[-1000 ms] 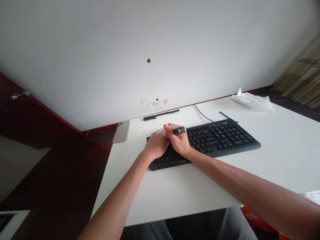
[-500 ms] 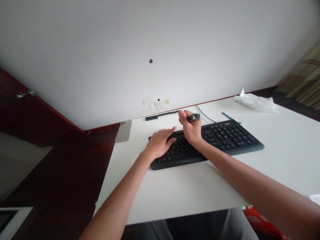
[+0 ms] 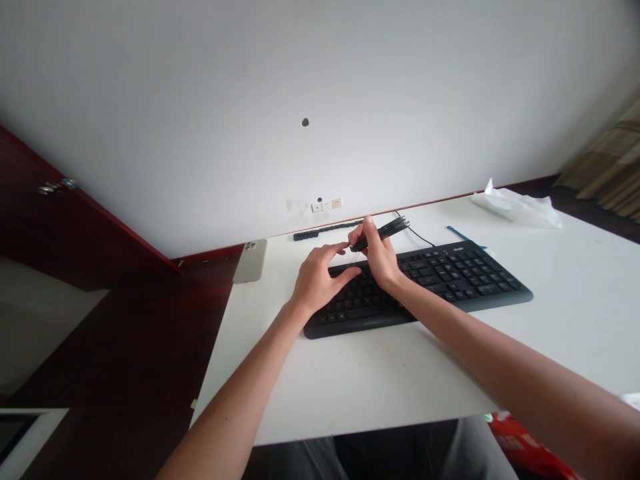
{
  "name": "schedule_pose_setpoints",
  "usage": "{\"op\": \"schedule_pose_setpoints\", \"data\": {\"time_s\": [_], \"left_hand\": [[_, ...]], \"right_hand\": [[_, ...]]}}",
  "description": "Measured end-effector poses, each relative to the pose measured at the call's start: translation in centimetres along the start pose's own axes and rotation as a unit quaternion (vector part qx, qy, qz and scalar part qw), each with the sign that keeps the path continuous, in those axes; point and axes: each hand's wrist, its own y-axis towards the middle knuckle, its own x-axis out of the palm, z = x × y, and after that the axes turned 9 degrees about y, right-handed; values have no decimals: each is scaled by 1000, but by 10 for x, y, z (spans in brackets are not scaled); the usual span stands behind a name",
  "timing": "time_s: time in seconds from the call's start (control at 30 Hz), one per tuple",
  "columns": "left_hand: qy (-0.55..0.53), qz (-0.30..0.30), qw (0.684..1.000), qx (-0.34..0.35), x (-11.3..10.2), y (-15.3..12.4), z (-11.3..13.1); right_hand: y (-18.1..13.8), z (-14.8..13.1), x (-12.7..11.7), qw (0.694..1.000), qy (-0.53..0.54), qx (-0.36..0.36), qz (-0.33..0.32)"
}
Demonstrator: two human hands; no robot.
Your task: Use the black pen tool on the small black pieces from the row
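Note:
A black keyboard (image 3: 440, 273) lies on the white table. Above its left half my right hand (image 3: 381, 257) is closed around a black keycap puller (image 3: 393, 228), with thin wires pointing down to the left. My left hand (image 3: 317, 279) is over the keyboard's left end, thumb and index finger apart on either side of the wires. Whether a keycap sits in the wires is too small to tell. Behind the keyboard, near the wall, runs a row of loose black keycaps (image 3: 307, 235).
A phone (image 3: 250, 261) lies at the table's left edge. To the back right are a thin blue tool (image 3: 457, 233) and a crumpled white plastic bag (image 3: 520, 208). The keyboard's cable (image 3: 420, 237) trails towards the wall, which has sockets (image 3: 327, 205).
My right hand has turned the keycap puller from steep to slanting, so its wires now show. My left hand has risen from the keys, its fingers beside the wires.

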Motion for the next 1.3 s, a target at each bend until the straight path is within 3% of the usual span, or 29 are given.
{"op": "schedule_pose_setpoints", "data": {"time_s": [0.2, 0.47, 0.73, 0.87, 0.97, 1.1, 1.3], "left_hand": [[13, 31, 999, -5, 0, 0, -3], [28, 26, 999, 4, -3, 2, -4], [-112, 8, 993, -46, 1, 2, -3], [-191, -1, 980, -62, -1, 5, -13], [-238, 7, 965, -108, -5, 9, -31], [-315, 59, 921, -220, -8, 12, -59], [-446, 89, 848, -272, -8, 11, -88]], "right_hand": [[-3, -4, 2, 999, -20, -22, -29], [-2, -2, 1, 999, -10, 32, -27], [-8, 1, 4, 996, -34, 2, -88], [-7, -1, 1, 987, -45, -14, -154], [0, -3, -6, 968, -142, -44, -203], [10, -2, -20, 913, -301, -62, -269], [16, -10, -30, 851, -371, -14, -372]]}}
